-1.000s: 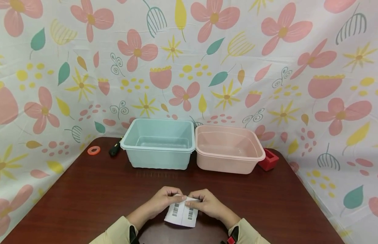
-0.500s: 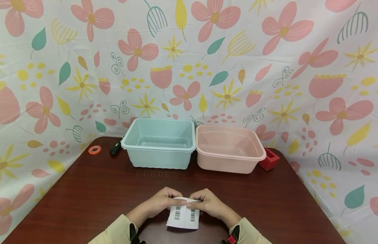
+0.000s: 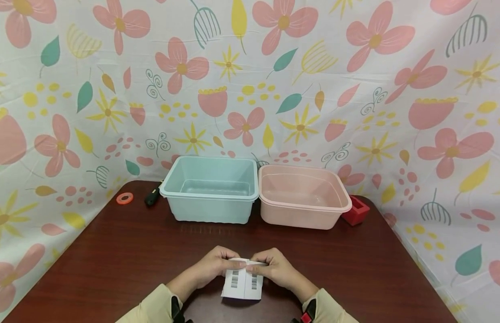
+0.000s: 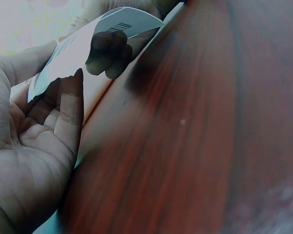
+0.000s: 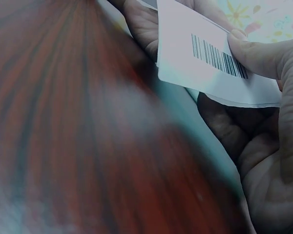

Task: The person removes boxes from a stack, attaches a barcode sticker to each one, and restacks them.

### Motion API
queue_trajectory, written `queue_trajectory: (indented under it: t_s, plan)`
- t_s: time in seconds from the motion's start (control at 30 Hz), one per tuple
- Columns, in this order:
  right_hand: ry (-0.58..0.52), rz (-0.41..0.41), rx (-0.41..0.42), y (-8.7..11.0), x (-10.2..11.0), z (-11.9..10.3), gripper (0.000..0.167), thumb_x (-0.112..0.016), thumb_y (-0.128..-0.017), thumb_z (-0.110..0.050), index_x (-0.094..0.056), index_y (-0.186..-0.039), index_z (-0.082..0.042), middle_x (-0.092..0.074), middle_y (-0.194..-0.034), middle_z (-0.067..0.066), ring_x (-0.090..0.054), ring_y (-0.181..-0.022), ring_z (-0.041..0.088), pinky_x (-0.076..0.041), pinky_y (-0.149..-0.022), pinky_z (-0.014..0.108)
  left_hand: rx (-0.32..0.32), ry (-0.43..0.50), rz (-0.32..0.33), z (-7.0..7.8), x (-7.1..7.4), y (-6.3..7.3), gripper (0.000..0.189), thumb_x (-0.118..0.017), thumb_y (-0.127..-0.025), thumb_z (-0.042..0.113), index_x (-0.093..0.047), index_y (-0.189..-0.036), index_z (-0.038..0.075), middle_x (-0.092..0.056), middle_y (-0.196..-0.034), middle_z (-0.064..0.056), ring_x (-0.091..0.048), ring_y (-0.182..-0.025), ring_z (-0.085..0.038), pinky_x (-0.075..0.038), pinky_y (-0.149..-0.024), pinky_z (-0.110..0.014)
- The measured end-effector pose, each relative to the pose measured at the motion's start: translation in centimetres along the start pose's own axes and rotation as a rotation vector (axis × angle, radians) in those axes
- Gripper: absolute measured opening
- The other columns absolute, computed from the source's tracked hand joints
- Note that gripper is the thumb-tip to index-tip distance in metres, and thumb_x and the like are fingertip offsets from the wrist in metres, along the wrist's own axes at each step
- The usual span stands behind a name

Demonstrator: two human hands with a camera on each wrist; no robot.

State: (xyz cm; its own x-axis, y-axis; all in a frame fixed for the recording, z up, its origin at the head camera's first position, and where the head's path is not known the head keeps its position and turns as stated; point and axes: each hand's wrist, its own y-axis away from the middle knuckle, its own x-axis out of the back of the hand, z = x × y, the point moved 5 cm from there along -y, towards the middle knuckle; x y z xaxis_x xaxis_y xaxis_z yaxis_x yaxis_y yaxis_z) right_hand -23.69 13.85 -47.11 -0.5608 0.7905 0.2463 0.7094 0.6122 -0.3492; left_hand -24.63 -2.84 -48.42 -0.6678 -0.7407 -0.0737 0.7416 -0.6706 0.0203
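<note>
- While both hands meet low in the centre, the left hand [image 3: 211, 267] pinches the far left part of a white barcoded paper [image 3: 243, 289], thumb on top, fingers curled beneath.
- Between the hands, the paper is held just above a brown table [image 3: 145, 251], a line running down its middle; it looks light, bendable and easy to crease or tear, so a gentle pinch near its edges should suit.
- Opposite, the right hand [image 3: 280, 269] pinches its far right part, thumb uppermost.

White paper [image 3: 243, 282], two printed barcodes [image 3: 234, 279], curved, held up.
</note>
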Motion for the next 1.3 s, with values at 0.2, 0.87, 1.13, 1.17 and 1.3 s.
queue_trajectory:
  t_s: [0.2,0.87,1.13,1.17,1.3]
  plan:
    - [0.056,0.040,0.048,-0.04,0.12,-0.39,0.010,-0.070,-0.090,0.001,-0.076,-0.083,-0.001,-0.072,-0.076,0.008,-0.060,-0.065,0.004,-0.052,-0.051,0.024,0.004,0.018,0.029,0.14,-0.01,0.01,0.031,-0.071,-0.093,0.019,-0.072,-0.102,-0.011,-0.075,-0.092,-0.009,-0.071,-0.079,-0.014,-0.057,-0.066,-0.028]
    - [-0.007,-0.017,-0.064,0.10,0.05,-0.08,0.013,-0.074,-0.090,-0.005,-0.071,-0.089,0.008,-0.069,-0.079,0.000,-0.062,-0.070,0.006,-0.051,-0.058,0.021,-0.002,0.035,0.065,0.29,0.11,-0.09,0.026,-0.073,-0.092,0.019,-0.073,-0.097,-0.007,-0.074,-0.094,-0.009,-0.071,-0.081,-0.017,-0.058,-0.066,-0.030]
    - [0.005,-0.008,-0.011,0.15,0.17,0.11,0.007,-0.075,-0.088,-0.004,-0.072,-0.082,-0.003,-0.069,-0.074,-0.002,-0.060,-0.066,0.003,-0.051,-0.053,0.023,-0.001,0.049,0.069,0.20,0.14,-0.10,0.026,-0.075,-0.087,0.009,-0.069,-0.098,-0.013,-0.074,-0.092,-0.011,-0.071,-0.083,-0.019,-0.059,-0.068,-0.031]
    - [0.003,-0.007,-0.005,0.14,0.16,0.08,0.007,-0.075,-0.088,-0.003,-0.072,-0.081,-0.003,-0.068,-0.073,-0.001,-0.060,-0.066,0.003,-0.051,-0.052,0.023,0.003,0.051,0.070,0.18,0.15,-0.08,0.025,-0.075,-0.087,0.008,-0.069,-0.097,-0.013,-0.074,-0.091,-0.011,-0.071,-0.083,-0.019,-0.059,-0.068,-0.031]
    - [0.002,-0.003,0.025,0.10,0.06,-0.17,0.008,-0.074,-0.088,-0.001,-0.072,-0.081,-0.001,-0.070,-0.072,0.005,-0.062,-0.066,0.005,-0.052,-0.051,0.025,0.009,0.063,0.067,0.08,0.13,-0.09,0.017,-0.075,-0.087,0.009,-0.072,-0.093,-0.007,-0.074,-0.093,-0.013,-0.072,-0.084,-0.020,-0.059,-0.069,-0.032]
